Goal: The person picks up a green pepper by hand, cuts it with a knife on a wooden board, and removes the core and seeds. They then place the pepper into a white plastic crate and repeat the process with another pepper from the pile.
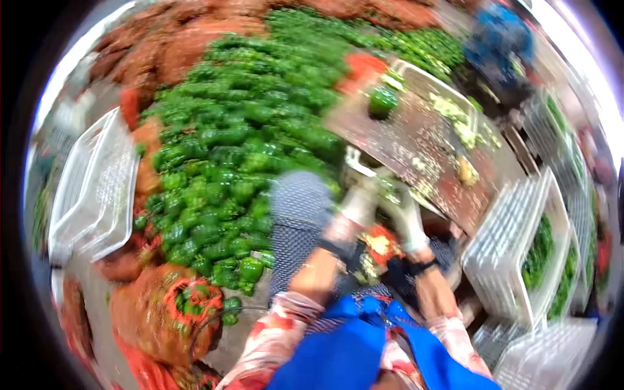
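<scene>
A white glove covers my left hand [361, 203], which is at the near edge of a brown board [396, 143]. Close beside it, also gloved in white, is my right hand [406, 218]. Between the two hands is something greenish, blurred by motion. The fingers of both hands are smeared. A whole green pepper [383, 101] sits on the board's far left part, among scattered seeds and pale pepper scraps [455, 117]. Below the hands, a red and pale heap [380, 246] lies between my forearms.
A large pile of green peppers [240, 143] spreads to the left. Orange mesh sacks [156, 318] lie at the lower left and the back. White crates stand at the left [97, 188] and right [513, 253]. Another person in blue [499, 42] is at the upper right.
</scene>
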Available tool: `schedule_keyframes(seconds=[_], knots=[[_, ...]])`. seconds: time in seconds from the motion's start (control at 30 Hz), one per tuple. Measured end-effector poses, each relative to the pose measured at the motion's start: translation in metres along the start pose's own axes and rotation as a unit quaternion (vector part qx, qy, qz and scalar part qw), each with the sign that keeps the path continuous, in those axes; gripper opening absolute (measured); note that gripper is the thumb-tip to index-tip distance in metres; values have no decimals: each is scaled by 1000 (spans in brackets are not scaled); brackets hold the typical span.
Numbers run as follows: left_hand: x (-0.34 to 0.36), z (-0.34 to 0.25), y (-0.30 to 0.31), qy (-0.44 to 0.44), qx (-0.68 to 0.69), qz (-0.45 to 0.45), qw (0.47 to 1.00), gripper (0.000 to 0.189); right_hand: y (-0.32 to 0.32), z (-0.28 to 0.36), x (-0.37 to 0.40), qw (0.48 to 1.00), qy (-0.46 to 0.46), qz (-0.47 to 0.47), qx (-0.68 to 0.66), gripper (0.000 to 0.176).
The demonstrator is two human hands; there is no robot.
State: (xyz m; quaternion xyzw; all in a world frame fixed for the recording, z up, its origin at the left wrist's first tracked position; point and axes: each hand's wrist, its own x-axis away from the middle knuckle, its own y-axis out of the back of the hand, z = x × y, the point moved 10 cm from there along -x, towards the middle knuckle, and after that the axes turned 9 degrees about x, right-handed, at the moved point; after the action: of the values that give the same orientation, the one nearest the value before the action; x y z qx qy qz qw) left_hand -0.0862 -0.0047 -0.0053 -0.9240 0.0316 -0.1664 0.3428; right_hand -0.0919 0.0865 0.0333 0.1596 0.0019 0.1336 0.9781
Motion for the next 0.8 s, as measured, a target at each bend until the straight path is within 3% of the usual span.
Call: schedule_keyframes(seconds=[0.03,0.07,0.1,0.2,0.4,0.53,0.6,0.63,0.7,0.73,0.8], knots=[[-7,1,0,-88,-133,52,986,50,-1,-22,-1,998,-20,19,-59,45],[-10,4,0,-186,-255,80,946,49,7,-16,1,999,3,26,-19,44],[-3,8,-6,-51,-49,55,996,48,9,-8,4,999,26,43,18,44],[-10,20,-9,-58,-20,56,997,53,16,-10,5,994,-26,106,10,50],[-8,23,-21,-58,-16,89,994,62,17,-19,7,985,-58,158,-25,58],[-3,16,-31,-96,-127,125,979,66,15,-16,10,983,-49,166,-58,49],[2,12,-37,-92,-167,129,973,71,16,-17,10,986,-35,163,2,50],[4,6,-42,-154,-281,156,935,70,18,-14,11,986,-29,163,16,51],[2,28,-37,-10,-53,127,990,71,21,-8,13,984,-17,164,65,52],[2,30,-37,-7,-54,132,990,72,22,-8,14,981,-12,166,99,53],[1,24,-41,-85,-174,180,964,74,24,-12,13,974,-5,170,151,55]])
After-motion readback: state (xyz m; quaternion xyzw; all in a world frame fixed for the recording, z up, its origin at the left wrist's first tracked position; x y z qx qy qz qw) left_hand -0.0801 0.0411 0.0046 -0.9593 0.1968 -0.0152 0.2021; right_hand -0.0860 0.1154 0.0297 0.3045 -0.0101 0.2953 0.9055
